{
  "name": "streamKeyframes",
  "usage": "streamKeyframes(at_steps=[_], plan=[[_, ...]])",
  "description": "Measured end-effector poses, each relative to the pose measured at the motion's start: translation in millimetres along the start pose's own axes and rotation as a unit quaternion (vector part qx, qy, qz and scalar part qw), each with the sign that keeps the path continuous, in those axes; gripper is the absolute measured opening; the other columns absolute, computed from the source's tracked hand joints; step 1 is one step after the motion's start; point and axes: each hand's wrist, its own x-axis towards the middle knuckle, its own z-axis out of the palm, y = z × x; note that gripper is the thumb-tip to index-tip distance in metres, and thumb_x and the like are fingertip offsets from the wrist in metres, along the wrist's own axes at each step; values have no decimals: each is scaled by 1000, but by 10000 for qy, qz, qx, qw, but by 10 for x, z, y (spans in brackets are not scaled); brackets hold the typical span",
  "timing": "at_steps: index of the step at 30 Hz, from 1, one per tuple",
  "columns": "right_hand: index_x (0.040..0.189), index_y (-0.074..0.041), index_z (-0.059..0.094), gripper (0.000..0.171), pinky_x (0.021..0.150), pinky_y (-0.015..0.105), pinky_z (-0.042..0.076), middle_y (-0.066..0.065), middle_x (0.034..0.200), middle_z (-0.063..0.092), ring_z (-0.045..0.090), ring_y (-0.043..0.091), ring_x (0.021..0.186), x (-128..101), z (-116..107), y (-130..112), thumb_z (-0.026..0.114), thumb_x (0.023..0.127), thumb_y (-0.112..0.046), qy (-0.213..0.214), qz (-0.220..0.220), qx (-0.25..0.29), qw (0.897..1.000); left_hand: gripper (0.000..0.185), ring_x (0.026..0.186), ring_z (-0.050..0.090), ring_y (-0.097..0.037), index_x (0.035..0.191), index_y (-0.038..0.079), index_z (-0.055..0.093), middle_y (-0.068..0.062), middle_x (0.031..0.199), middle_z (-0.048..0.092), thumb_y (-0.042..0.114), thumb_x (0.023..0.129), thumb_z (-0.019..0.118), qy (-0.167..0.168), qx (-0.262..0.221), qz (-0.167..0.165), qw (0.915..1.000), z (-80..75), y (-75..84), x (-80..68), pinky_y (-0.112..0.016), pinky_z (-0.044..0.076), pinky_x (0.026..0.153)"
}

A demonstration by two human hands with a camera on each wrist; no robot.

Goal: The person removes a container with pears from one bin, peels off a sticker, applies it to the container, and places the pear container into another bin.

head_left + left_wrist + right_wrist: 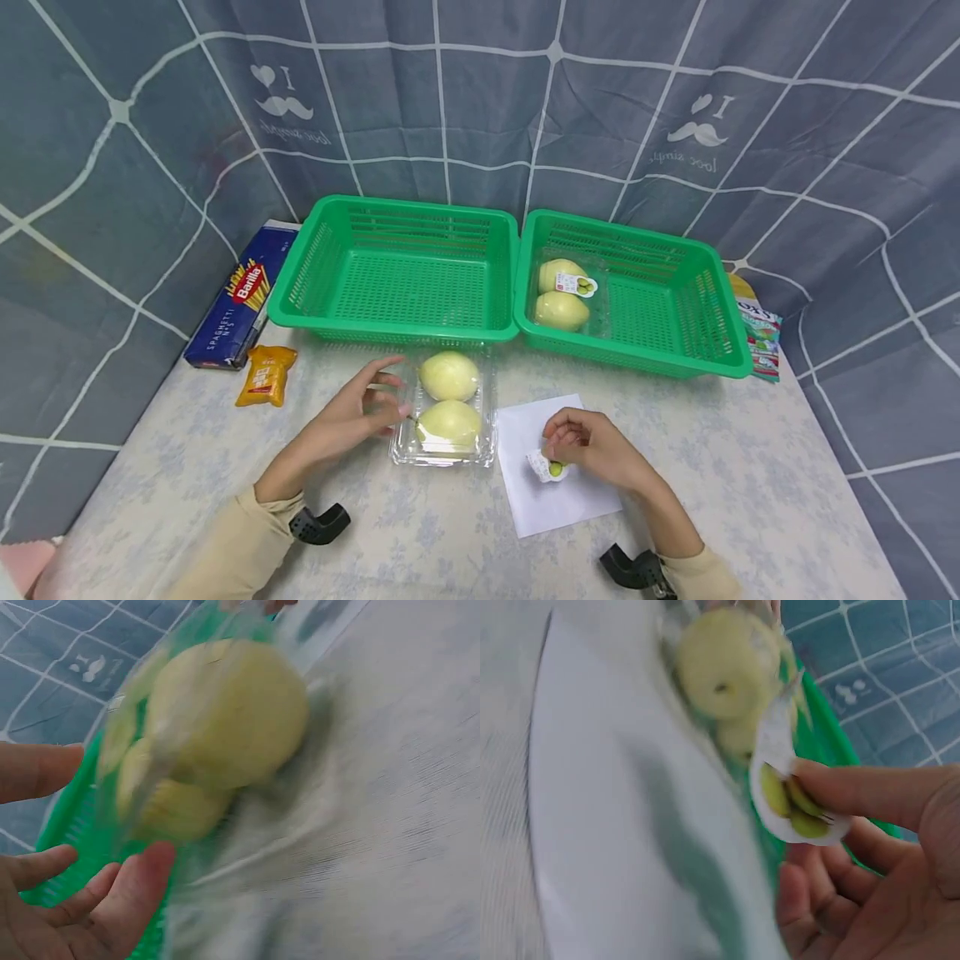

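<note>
Right hand (592,446) pinched a small sticker label (551,468) between thumb and fingertips, over the white paper sheet (555,492) near the table's front edge. Left hand (352,417), fingers loosely spread, rested against the left side of the clear clamshell pack (444,408) of two pale fruits, mid-table, just in front of the left green basket (397,275). The label looked feather-light, limp and probably tacky; best held by its rim. The clamshell seemed thin and slick, best steadied by its sides. A labelled pack (564,296) sat in the right basket (637,292). Open room lay right of the sheet; a spaghetti box (236,304) and orange packet (266,375) lined the left edge.
</note>
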Motion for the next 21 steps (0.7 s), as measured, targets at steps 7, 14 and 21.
streamKeyframes(at_steps=[7,14,21], plan=[[109,6,65,29,68,24,54,3,91,69,65,9,79,158,135,-356,76,88,-10,912,-416,745,9922,68,125,54,-34,150,15,45,-15,137,56,15,90,76,665,1572,1439,9748,134,273,-106,-54,51,99],[106,1,70,19,74,22,56,15,98,74,68,10,84,427,328,-672,74,89,-6,1027,-910,301,9901,48,106,62,-21,141,11,55,-5,112,67,20,96,69,298,1695,1871,9671,511,389,-68,-39,54,91],[106,-4,72,16,78,22,58,14,102,76,72,18,90,573,409,-840,69,91,-1,872,-1075,-165,9902,40,88,64,-10,136,10,60,0,94,69,10,96,66,941,1345,1553,9741,533,368,25,-27,57,80]])
